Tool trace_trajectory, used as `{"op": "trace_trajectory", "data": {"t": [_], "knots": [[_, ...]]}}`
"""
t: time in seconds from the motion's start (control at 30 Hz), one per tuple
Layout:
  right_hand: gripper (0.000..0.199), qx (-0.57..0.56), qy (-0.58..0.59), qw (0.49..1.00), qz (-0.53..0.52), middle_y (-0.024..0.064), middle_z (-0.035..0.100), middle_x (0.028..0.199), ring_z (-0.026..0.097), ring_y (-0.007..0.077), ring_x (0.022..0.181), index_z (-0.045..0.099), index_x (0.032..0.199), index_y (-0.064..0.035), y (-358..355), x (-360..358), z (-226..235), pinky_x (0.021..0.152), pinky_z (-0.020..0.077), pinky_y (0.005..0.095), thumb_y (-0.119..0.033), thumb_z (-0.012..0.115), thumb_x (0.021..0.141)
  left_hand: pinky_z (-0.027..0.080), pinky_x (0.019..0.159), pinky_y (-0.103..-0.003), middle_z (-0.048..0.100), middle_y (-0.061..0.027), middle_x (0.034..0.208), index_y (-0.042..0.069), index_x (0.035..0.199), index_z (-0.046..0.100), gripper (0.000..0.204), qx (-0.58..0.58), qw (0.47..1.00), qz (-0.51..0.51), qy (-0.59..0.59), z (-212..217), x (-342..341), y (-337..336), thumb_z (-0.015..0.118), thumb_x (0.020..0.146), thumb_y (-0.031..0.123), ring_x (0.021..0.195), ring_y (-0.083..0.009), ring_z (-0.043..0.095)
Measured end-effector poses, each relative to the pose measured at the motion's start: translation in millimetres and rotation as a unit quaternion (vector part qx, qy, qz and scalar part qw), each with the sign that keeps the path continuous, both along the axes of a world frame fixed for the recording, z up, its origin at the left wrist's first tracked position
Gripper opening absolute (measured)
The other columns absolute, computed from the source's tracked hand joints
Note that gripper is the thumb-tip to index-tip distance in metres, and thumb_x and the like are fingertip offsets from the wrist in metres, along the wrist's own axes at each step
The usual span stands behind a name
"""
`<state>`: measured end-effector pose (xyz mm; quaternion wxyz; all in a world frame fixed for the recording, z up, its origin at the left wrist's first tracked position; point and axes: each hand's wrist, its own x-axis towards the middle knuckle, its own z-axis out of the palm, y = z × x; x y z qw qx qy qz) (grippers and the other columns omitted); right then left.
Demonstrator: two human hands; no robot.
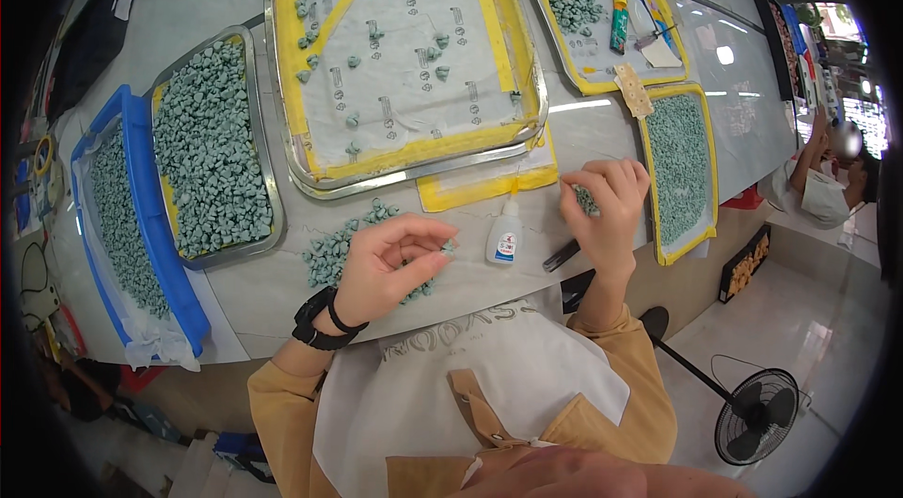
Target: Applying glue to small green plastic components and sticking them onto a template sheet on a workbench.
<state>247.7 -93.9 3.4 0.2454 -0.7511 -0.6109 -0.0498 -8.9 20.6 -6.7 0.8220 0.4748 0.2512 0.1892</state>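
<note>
My left hand (390,258) is closed in a pinch, with a small grey-green piece (450,246) at its fingertips. Beneath and around that hand lies a loose heap of similar pieces (327,253). My right hand (607,206) is raised with its fingers curled together; whatever they pinch is too small to make out. Some green pieces (586,202) show just behind its fingers on the table. Between my hands is a small white squeeze bottle (505,237) with a narrow nozzle and a label, apparently a glue bottle.
A large yellow-taped tray (414,180) ahead holds scattered pieces. To the left are a full metal tray (275,233) and a blue tray (155,216). On the right are a tool tray (602,84) and another filled tray (712,178). A black fan (757,415) stands on the floor; another person sits far right.
</note>
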Motion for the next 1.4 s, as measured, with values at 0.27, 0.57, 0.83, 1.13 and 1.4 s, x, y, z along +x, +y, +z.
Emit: {"op": "trace_trajectory", "data": {"t": [0.27,0.57,0.83,1.13,1.4], "knots": [[0.025,0.057,0.129,0.975,0.174,-0.0020,0.057,0.077,0.056,0.0168,0.075,0.068,0.082,-0.0122,25.0,-64.6,4.2,0.096,0.0353,0.0429,-0.003,0.075,0.060,0.053,0.087,-0.028,0.061,-0.0104,0.111,-0.006,0.118,0.059,0.031,-0.034,0.997,-0.054,0.044,-1.4,-0.2,-0.4,0.060,0.087,-0.009,0.099,-0.0134,0.061],[0.027,0.093,0.184,0.961,0.185,-0.0025,0.058,0.076,0.055,0.0149,0.070,0.069,0.083,-0.0114,28.0,-73.8,2.4,0.096,0.0359,0.0409,0.000,0.073,0.058,0.053,0.087,-0.027,0.062,-0.0102,0.110,-0.006,0.113,0.060,0.027,-0.040,0.999,-0.007,0.014,-2.3,-4.8,0.8,0.060,0.085,-0.010,0.098,-0.0139,0.063],[0.029,0.093,0.148,0.963,0.202,-0.0036,0.057,0.076,0.055,0.0138,0.067,0.069,0.087,-0.0122,32.2,-78.7,1.4,0.093,0.0371,0.0411,-0.004,0.076,0.060,0.052,0.085,-0.026,0.063,-0.0094,0.106,-0.006,0.110,0.060,0.026,-0.091,0.996,0.010,0.022,-0.8,-4.5,3.6,0.061,0.084,-0.011,0.095,-0.0137,0.063],[0.033,0.073,0.127,0.960,0.240,-0.0026,0.060,0.081,0.056,0.0147,0.071,0.070,0.093,-0.0102,29.5,-77.9,-1.4,0.094,0.0377,0.0417,-0.004,0.074,0.061,0.051,0.084,-0.027,0.062,-0.0110,0.106,-0.006,0.106,0.063,0.022,-0.068,0.997,0.039,0.015,-4.8,-6.3,3.0,0.060,0.085,-0.011,0.096,-0.0151,0.062],[0.033,0.084,0.271,0.930,0.234,0.0006,0.061,0.086,0.056,0.0187,0.078,0.071,0.093,-0.0098,32.5,-77.6,-5.3,0.078,0.0405,0.0368,0.001,0.072,0.061,0.050,0.085,-0.028,0.062,-0.0132,0.107,-0.005,0.105,0.064,0.022,-0.022,0.999,0.020,-0.038,-9.7,-9.5,6.4,0.059,0.085,-0.011,0.097,-0.0168,0.061]]}}
